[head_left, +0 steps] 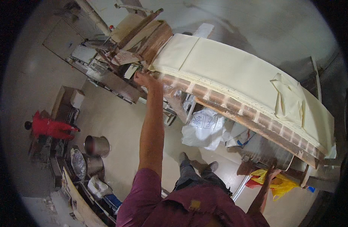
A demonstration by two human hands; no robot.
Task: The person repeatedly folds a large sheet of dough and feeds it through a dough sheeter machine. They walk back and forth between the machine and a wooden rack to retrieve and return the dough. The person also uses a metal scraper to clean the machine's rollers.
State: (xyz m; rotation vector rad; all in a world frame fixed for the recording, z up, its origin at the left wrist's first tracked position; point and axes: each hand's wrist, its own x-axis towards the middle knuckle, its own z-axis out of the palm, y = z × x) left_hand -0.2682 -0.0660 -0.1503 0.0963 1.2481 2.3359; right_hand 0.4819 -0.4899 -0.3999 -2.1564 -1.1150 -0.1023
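A long cream-coloured sheet (223, 64), cloth or dough I cannot tell, lies over a long bench in front of me. A loose flap (289, 100) of it is folded over near the right end. Beneath its near edge runs a brown slatted strip (213, 94) with pale streaks. My left hand (144, 78) is at the bench's left end, fingers bent in at the corner; what they hold, if anything, is hidden. Lower right, my right hand (272, 173) reaches under the bench's near side, beside a yellow plastic bag (281, 184); its fingertips are dark and unclear.
White sacks (204, 128) sit under the bench. Wooden boards and machine parts (142, 34) crowd its left end. Metal pots (97, 146) stand on the floor at left, near a red garment (51, 126) and a cardboard box (62, 100). A leaning board (77, 200) is lower left.
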